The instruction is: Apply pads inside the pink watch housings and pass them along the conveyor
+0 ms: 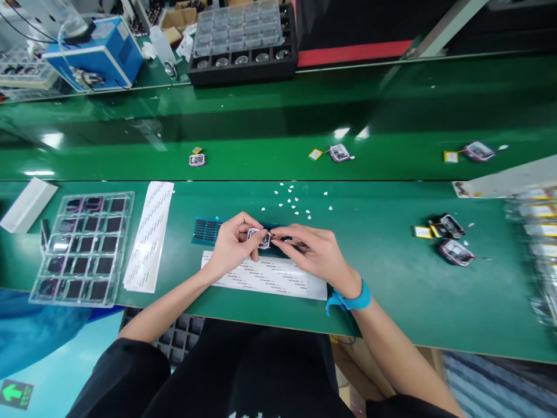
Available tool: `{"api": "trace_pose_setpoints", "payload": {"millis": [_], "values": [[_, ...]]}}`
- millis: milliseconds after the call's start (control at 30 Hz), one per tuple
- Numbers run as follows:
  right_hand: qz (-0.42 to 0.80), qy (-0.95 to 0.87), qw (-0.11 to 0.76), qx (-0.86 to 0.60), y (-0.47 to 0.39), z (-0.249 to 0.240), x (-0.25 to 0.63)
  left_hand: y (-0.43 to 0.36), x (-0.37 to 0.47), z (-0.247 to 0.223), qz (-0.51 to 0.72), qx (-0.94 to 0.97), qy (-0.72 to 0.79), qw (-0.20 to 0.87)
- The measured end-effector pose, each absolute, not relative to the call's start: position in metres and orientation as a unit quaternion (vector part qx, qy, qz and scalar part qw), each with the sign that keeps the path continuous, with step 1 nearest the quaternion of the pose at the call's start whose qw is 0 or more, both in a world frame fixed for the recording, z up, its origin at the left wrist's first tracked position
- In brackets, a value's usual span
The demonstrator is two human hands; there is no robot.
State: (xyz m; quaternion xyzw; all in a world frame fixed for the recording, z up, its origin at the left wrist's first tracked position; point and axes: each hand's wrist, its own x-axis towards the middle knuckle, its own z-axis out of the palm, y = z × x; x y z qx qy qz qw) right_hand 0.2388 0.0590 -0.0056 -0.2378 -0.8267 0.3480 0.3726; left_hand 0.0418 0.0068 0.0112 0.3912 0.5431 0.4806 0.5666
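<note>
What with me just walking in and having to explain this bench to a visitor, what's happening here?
A person holds a small open device casing in the left hand, while the fingertips of the right hand work at its edge; any tiny part there is too small to make out. Printed white sheets lie beneath the hands. Three similar casings sit further back, and a clear compartment tray of dark square parts is on the left.

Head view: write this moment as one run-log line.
left hand: holding small device | right hand: fingertips at its edge | printed sheet: nearby | clear tray: far left
</note>
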Motion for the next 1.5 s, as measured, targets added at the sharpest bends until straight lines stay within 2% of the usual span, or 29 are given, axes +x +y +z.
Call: {"api": "trace_pose_setpoints", "payload": {"millis": [700, 833, 1033, 1300, 1500], "values": [[0.247, -0.901, 0.308, -0.178, 0.068, -0.002, 0.248, 0.005, 0.044, 0.006, 0.480, 0.410, 0.529, 0.566], [0.225, -0.903, 0.317, -0.184, 0.069, -0.003, 0.249, 0.004, 0.045, 0.003, 0.466, 0.418, 0.542, 0.561], [0.230, -0.910, 0.295, -0.181, 0.069, -0.004, 0.251, 0.004, 0.045, -0.003, 0.447, 0.429, 0.558, 0.551], [0.262, -0.883, 0.309, -0.237, 0.068, -0.008, 0.247, 0.000, 0.048, 0.001, 0.435, 0.501, 0.584, 0.467], [0.183, -0.862, 0.380, -0.281, 0.059, -0.015, 0.237, 0.001, 0.046, 0.001, 0.422, 0.464, 0.541, 0.560]]}}
